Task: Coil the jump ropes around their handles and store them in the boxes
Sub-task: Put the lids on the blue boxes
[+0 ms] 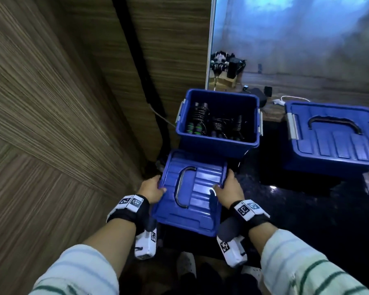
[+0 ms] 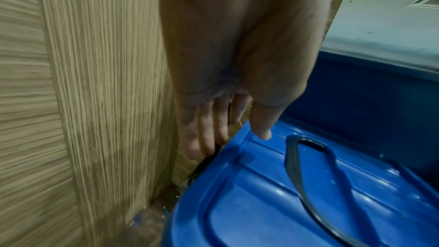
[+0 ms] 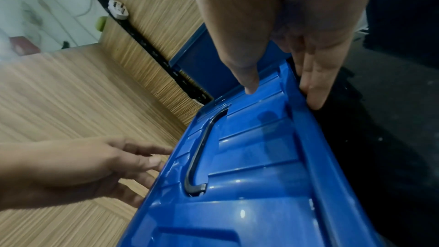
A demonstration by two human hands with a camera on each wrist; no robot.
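Blue lid sits at lower centre of the head view, held between my two hands, its dark handle running lengthwise down the middle. My left hand grasps the lid's left edge: thumb on top, fingers going under the rim and lost from sight there. The left wrist view shows the thumb reaching onto the lid surface and the fingers dropping past the edge. My right hand grasps the right edge the same way; in the right wrist view its thumb presses the ribbed top and the fingers wrap the outer rim. The near end of the lid is cut off by the frame in both wrist views.

Just above the lid in the head view stands the open blue box, no cover on it. Inside lie coiled jump ropes, dark, with green-banded handle ends; the bundles on the right of the box are murky and I cannot count them.

At the right edge, a second blue box with its lid on, partly cut off. Both boxes rest on a dark surface. Wood-grain panels fill the left half. Upper centre, a blurred clutter of dark gear, not identifiable.
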